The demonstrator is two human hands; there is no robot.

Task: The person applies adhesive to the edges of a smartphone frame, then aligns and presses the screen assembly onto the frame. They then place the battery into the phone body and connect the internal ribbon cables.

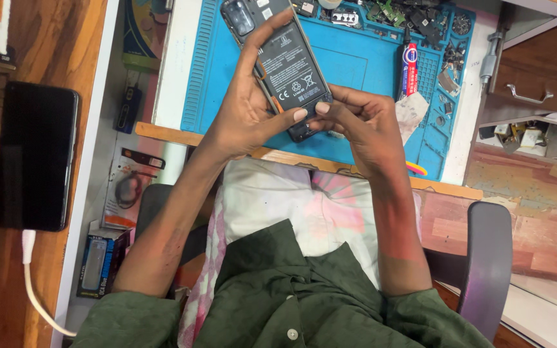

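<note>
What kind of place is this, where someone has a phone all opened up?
Probably a phone repair bench. Both hands, left hand and right hand, hold an opened phone with its battery showing, over a blue work mat whose trays hold small loose parts.

Opened black slab phone (283,67) held above blue rubber repair mat (356,64), between left hand (243,106) and right hand (362,125). Right of it, red-and-blue glue tube (409,69) lying on mat. Far left, black smartphone (35,154) flat on wooden surface (66,38), white cable (30,270) plugged in.

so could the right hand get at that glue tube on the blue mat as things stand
Probably yes: the glue tube lies uncovered on the blue mat just beyond the right hand, though that hand is pinching the opened phone.
</note>
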